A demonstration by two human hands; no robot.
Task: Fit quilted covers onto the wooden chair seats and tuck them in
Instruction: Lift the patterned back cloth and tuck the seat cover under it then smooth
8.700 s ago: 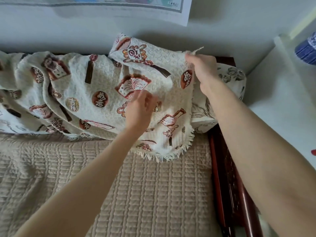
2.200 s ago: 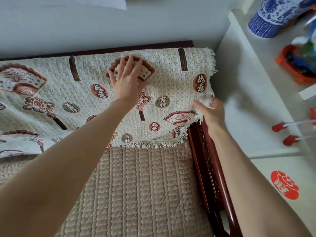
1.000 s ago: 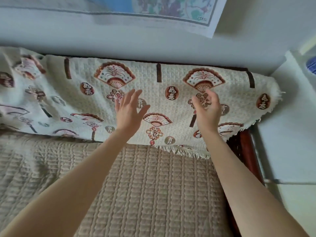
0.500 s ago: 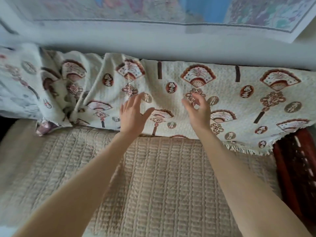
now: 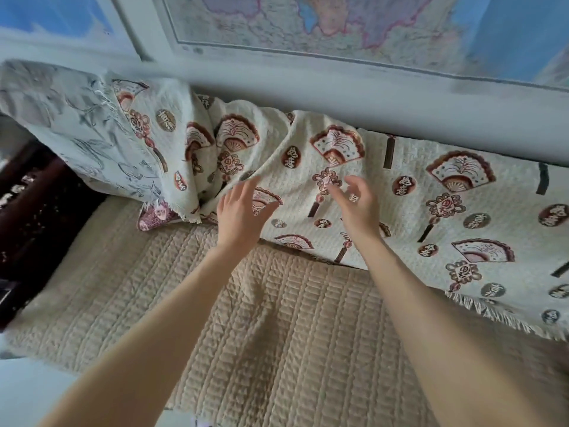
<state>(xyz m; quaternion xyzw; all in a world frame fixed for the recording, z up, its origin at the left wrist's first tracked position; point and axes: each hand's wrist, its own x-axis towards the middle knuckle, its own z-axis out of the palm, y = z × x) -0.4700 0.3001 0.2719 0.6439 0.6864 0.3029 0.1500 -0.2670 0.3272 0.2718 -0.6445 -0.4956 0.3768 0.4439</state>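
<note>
- The wide seat at the bottom of the view is covered by a beige quilted cover (image 5: 292, 318). It lies flat, its stitched rows run from the near edge toward the backrest, and there are some soft wrinkles in the middle.
- At the left side a dark wooden armrest (image 5: 37, 217) stands just beside the edge of this cover.
- Two bare forearms reach forward over the seat, from the near edge toward the backrest.
- The left hand (image 5: 238, 211) is held palm down with fingers straight and spread. It holds nothing, and its fingertips are at a raised fold of the cloth.
- The right hand (image 5: 358, 204) is near the left one, with loosely bent fingers that grasp nothing. Whether it touches the cloth, I cannot tell.
- Behind the hands a cream patterned cover (image 5: 406, 223) with fans, knots and round seals hangs over the backrest. Its long axis goes from left to right along the wall.
- The fans stand with their arcs toward the wall, and the fringe (image 5: 492, 309) lies on the beige cover at the right.
- The right part of the patterned cover is spread smooth, while the left part is bunched in deep folds.
- Farther left a pale cloth with grey drawings (image 5: 92, 134) is draped, and a small pink printed corner (image 5: 154, 215) shows under it.
- Above all this are a pale wall (image 5: 308, 90) and a map (image 5: 308, 23).
</note>
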